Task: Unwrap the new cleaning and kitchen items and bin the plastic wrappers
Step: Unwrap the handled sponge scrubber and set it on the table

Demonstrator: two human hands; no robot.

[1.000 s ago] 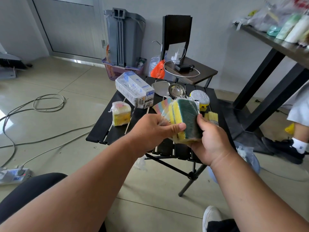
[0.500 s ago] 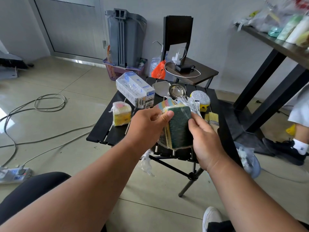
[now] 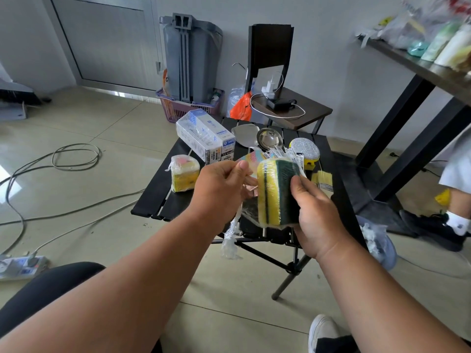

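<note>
Sponge pack (image 3: 276, 192) held above the near edge of the black table (image 3: 158, 197).

Head view: right hand (image 3: 316, 212) grips the sponge pack from its right side, thumb on the green face. Left hand (image 3: 219, 189) pinches the clear wrapper (image 3: 232, 235), which trails downward from the pack. On the table: a second wrapped sponge (image 3: 184, 172) at left, a white box (image 3: 204, 138) behind it, a silver scourer (image 3: 304, 150) at right.

light: bright, even daylight | glare: white patch on floor (image 3: 7, 184) at left edge | shadows: soft | focus: sharp centre | edges: wide-angle bending, slight softness
</note>
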